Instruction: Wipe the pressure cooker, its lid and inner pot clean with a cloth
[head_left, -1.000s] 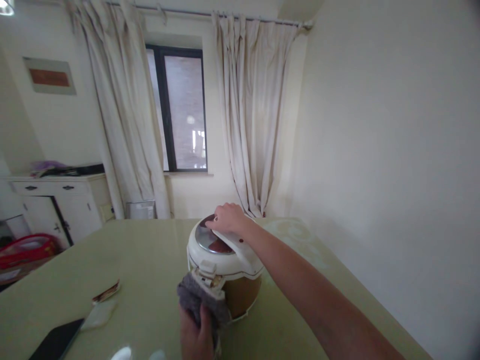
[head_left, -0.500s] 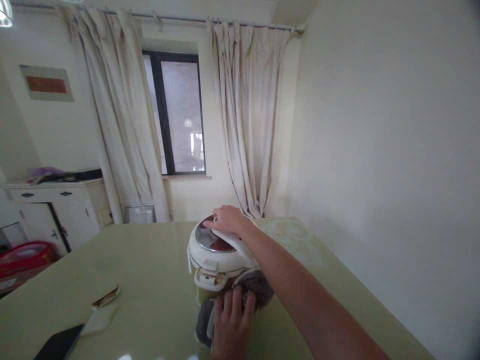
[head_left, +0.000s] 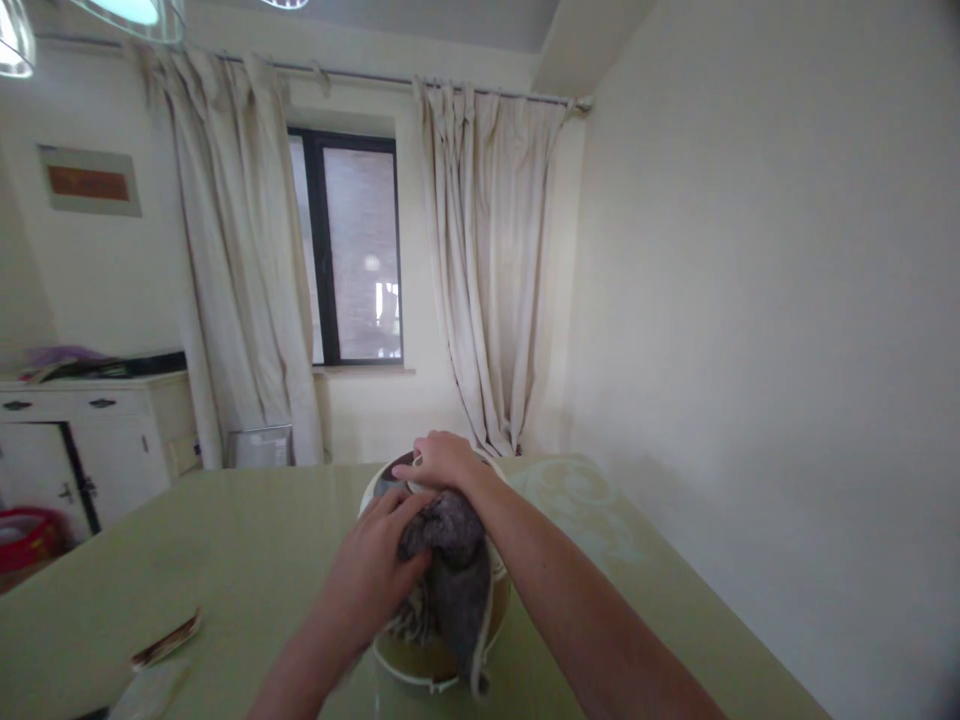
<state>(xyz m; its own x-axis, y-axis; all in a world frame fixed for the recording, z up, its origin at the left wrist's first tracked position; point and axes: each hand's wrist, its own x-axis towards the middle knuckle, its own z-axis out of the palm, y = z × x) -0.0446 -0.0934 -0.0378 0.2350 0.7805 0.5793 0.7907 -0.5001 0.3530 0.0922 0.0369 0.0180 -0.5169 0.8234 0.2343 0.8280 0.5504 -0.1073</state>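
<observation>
A rice cooker with a white lid and a greenish body stands on the table in front of me. My right hand is closed over the handle on top of its lid, and the forearm crosses the cooker's right side. A crumpled grey cloth is in my left hand, held against the front of the cooker near the lid's edge. One end of the cloth hangs down over the body. The front latch and much of the lid are hidden behind the cloth and hands.
The pale green table runs up to a wall on the right. At the left front lie a small brown-and-white item and a dark object, mostly cut off. A white cabinet and red basket stand beyond.
My left hand has moved up with the cloth, from the cooker's lower front to near the lid. My right hand stays on the handle. The camera view has tilted up.
</observation>
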